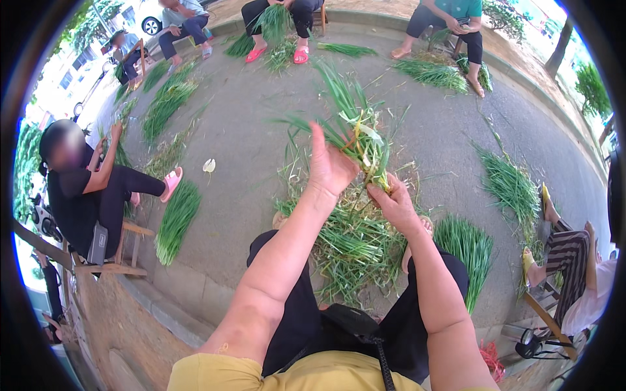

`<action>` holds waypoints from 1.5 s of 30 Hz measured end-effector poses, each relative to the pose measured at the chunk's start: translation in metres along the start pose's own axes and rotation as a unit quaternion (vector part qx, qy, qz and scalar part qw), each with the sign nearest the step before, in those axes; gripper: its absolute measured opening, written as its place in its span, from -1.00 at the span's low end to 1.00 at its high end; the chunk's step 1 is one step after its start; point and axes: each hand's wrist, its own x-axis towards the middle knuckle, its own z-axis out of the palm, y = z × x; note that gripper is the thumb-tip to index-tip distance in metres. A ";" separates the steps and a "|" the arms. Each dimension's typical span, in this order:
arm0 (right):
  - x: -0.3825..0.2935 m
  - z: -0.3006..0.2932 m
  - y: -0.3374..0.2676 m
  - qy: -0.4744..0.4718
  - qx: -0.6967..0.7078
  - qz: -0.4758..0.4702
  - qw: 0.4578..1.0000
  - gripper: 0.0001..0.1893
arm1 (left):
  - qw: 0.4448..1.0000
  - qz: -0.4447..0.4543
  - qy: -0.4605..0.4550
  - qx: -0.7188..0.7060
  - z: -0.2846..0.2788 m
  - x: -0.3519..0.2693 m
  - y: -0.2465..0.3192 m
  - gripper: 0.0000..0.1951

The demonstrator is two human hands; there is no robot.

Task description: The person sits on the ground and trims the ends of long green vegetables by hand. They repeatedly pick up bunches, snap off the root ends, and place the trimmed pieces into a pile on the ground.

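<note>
Out in front of me a loose bunch of green chives points away, with yellowed, dry leaves tangled about its lower end. My right hand pinches that pale lower end between thumb and fingers. Against the bunch's left side lies my left hand, its thumb raised and its fingers partly hidden behind the leaves it holds. Beneath both hands, a heap of chives and discarded leaves covers the ground between my feet. A neat pile of chives rests beside my right leg.
People sit around on low seats with chives; one person is at left, another at right. More chive piles lie at left and right. A pale leaf lies on the pavement. Red string is at lower right.
</note>
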 end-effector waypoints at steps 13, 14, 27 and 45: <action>0.002 0.015 0.011 0.043 -0.059 0.088 0.993 -0.73 | 0.987 -0.058 0.080 0.129 -0.006 -0.004 -0.017 -0.66; 0.002 0.014 0.004 0.025 -0.025 0.096 0.995 -0.69 | 0.988 -0.056 0.083 0.118 -0.007 -0.004 -0.018 -0.67; 0.013 -0.087 -0.033 0.114 -0.100 0.117 0.982 -0.65 | 0.981 -0.067 -0.013 0.180 -0.002 0.001 0.005 -0.69; 0.026 -0.032 -0.007 0.059 0.051 0.131 0.988 -0.58 | 0.992 0.094 0.015 -0.079 -0.021 0.018 0.064 -0.80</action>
